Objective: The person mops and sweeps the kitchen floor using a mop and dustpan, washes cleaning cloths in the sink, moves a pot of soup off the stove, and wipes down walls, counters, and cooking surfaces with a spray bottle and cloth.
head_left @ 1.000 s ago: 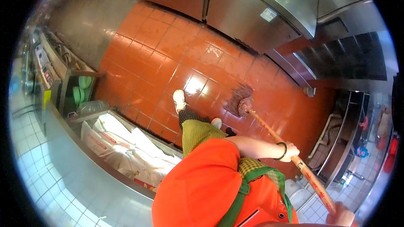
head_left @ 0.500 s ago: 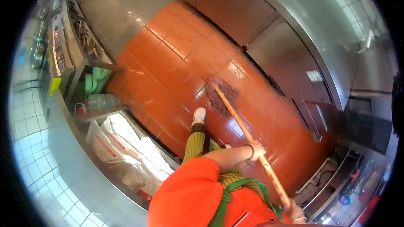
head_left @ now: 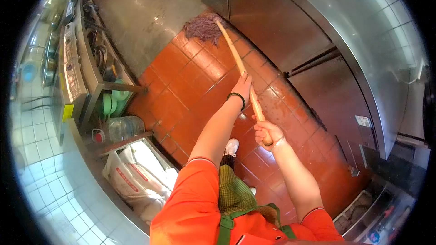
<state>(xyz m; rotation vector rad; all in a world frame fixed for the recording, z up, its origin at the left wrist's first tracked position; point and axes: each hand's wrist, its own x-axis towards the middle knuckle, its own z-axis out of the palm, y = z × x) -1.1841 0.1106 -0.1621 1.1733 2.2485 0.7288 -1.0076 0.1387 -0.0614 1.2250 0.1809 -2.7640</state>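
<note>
A mop with a pale wooden handle reaches forward across the floor. Its purplish string head lies spread on the wet tiles where red tile meets grey floor, close to the steel cabinet base. My left hand, with a dark bracelet at the wrist, is wrapped round the middle of the handle. Nearer to me, my right hand grips the handle close to its butt end. Both arms are stretched out in front of me.
Steel cabinets run along the right. On the left are a shelf with green bowls, a large clear plastic bottle and a bin of white sacks. My white shoe stands on the red tiles.
The mop head has slid forward and left, from mid-floor to the grey floor's edge. Both hands have gone forward with the handle, the right one from beside my body to out in front.
</note>
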